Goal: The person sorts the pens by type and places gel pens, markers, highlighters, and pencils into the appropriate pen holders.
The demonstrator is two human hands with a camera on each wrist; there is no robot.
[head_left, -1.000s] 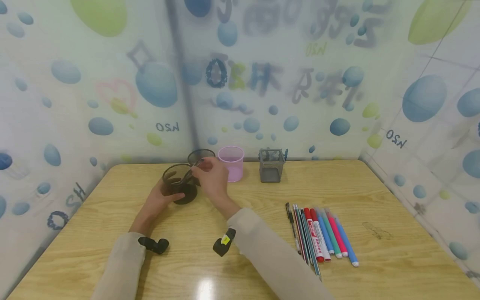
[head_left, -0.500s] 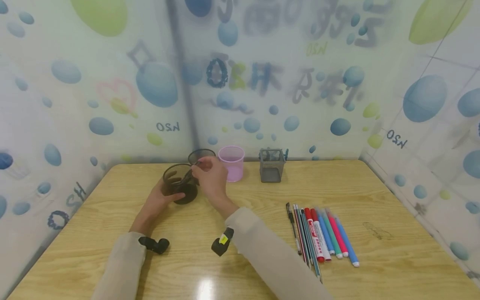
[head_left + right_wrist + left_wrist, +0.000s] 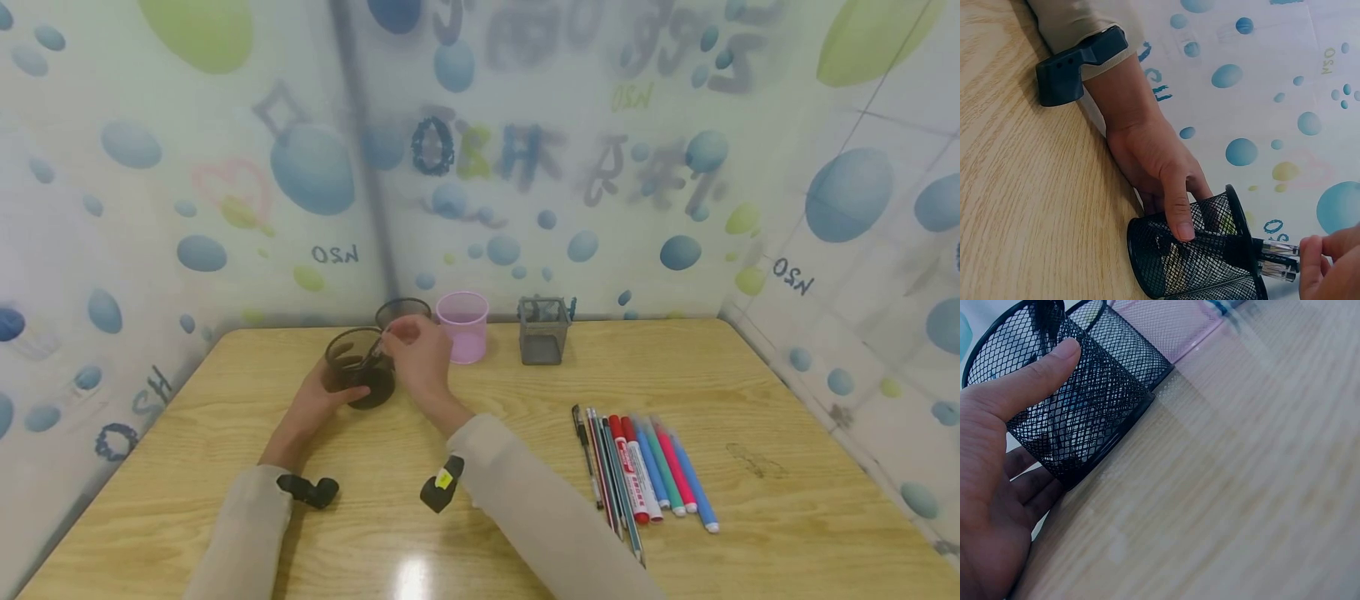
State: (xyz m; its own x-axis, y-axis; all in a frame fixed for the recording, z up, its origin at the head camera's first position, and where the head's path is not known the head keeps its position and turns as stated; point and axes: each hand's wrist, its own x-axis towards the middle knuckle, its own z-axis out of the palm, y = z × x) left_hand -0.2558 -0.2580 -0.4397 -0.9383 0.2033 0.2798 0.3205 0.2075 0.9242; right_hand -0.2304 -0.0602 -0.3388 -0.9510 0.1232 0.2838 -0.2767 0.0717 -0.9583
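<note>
A round black mesh pen holder (image 3: 375, 392) stands near the back left of the table. My left hand (image 3: 318, 400) grips it, thumb on the near side in the left wrist view, other fingers behind and partly hidden by the mesh. Several gel pens (image 3: 1280, 265) with clear caps lean inside the holder, capped ends sticking out past the rim. At those ends my right hand (image 3: 422, 358) pinches a pen with thumb and finger; the right wrist view shows only its fingertips (image 3: 1312, 259). How many pens it pinches is unclear.
Behind stand another black mesh holder (image 3: 403, 307), a pink mesh holder (image 3: 462, 333) and a square grey mesh holder (image 3: 542, 343). To the right lie a black pen (image 3: 584, 446), several pencils (image 3: 617, 475), red-capped markers (image 3: 628, 471) and coloured felt-tip pens (image 3: 678, 471). A patterned wall borders the table.
My right hand has shifted very slightly left, and the dark pen ends above its fingertips no longer show in the head view. My left hand and the holder have not visibly moved.
</note>
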